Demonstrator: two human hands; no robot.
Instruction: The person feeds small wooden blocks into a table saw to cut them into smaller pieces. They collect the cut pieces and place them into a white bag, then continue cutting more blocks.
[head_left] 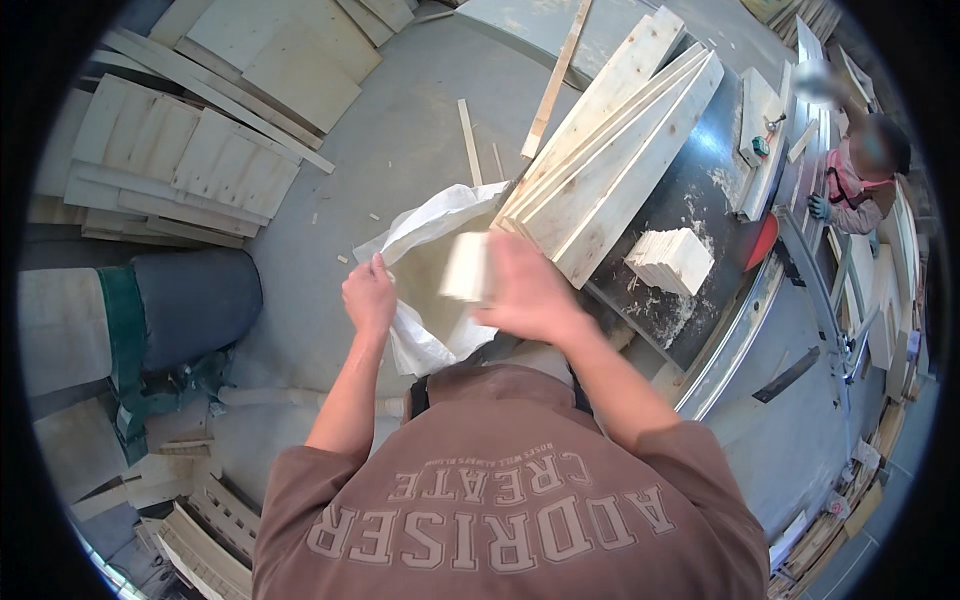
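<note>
My left hand (370, 293) is closed on the left edge of a white woven sack (418, 340), whose mouth gapes upward in front of me. In my right hand (537, 290), smeared by motion, is a pale wood block (466, 268), held over the sack's opening. Whether it is one piece or several pressed together, I cannot tell. To the right, a stack of small wood pieces (668, 258) sits among sawdust on a dark metal machine table (640, 225). The bottom of the sack is mostly in shadow.
Long boards (620, 150) lie on the table beyond my right hand. A red disc-like part (763, 243) and a metal rail (735, 340) are at the right. Another person (860, 175) works there. Stacked panels (190, 150) and a dust-bag unit (195, 305) stand left.
</note>
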